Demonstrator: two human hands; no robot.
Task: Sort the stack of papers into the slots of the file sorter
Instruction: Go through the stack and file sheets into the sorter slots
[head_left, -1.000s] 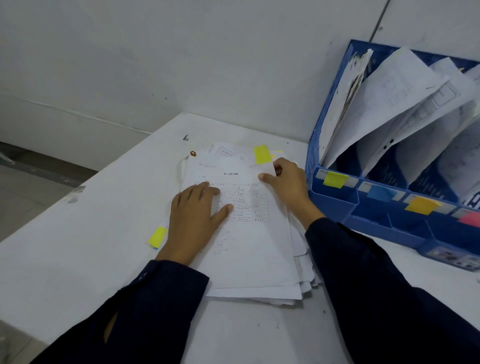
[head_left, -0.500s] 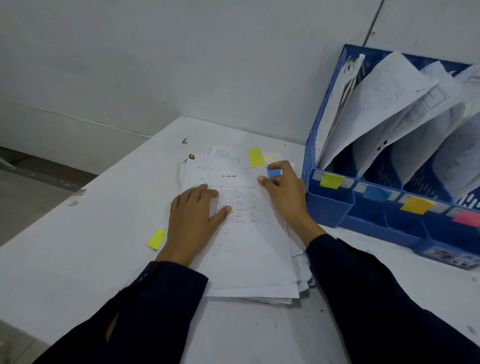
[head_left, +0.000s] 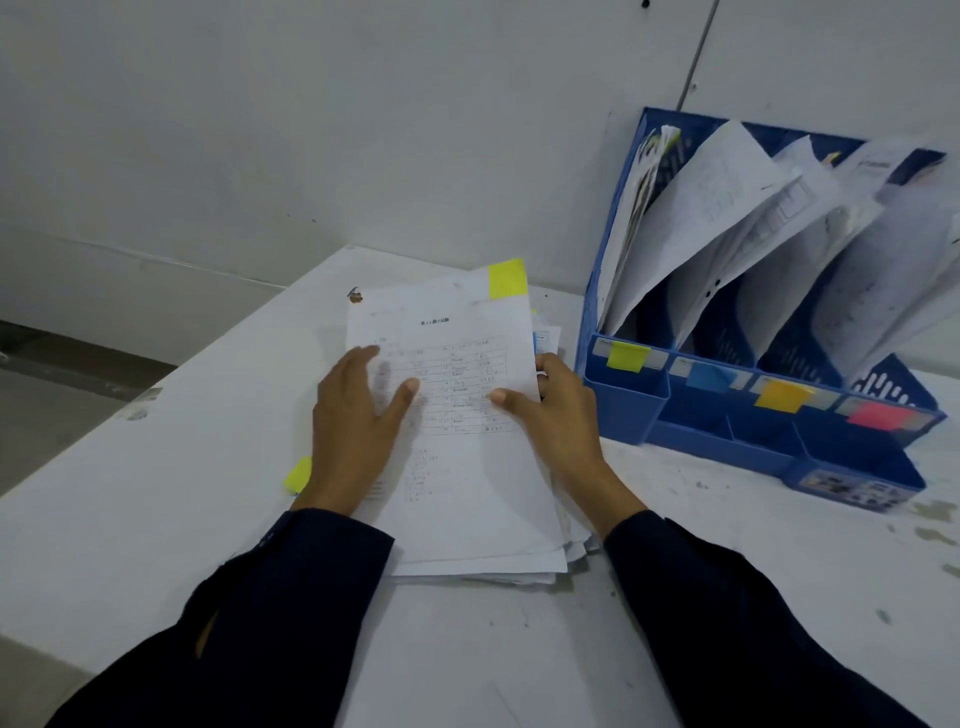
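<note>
A white table (head_left: 156, 519) set against a pale wall carries the job: a blue file sorter (head_left: 727, 447) standing at the right, its four slots already fanned with sheets and fronted by yellow, blue, orange and pink tags, and just beside it on the left a loose stack of papers (head_left: 483, 551).

A person in dark sleeves works the top sheet (head_left: 457, 364), a printed form with a table and a yellow sticky flag (head_left: 507, 279) at its upper right corner. The sheet's far end appears raised off the stack, though how far cannot be told. The right hand (head_left: 561, 421) pinches its right edge, thumb on top and fingers curled beneath. The left hand (head_left: 353, 426), blurred, lies flat on the sheet's left side with fingers straight and thumb spread wide. A second yellow flag (head_left: 297, 475) pokes out beside the left wrist.

Judged from the matching colour, this sheet likely belongs in the leftmost slot behind the yellow tag (head_left: 628, 356). To do the step well, the left hand should press on the papers below rather than on the lifted one, so only a single sheet comes away; the right should keep its pinch near mid-edge so the page stays stiff, then feed it bottom edge first between the leaning sheets without creasing them.
</note>
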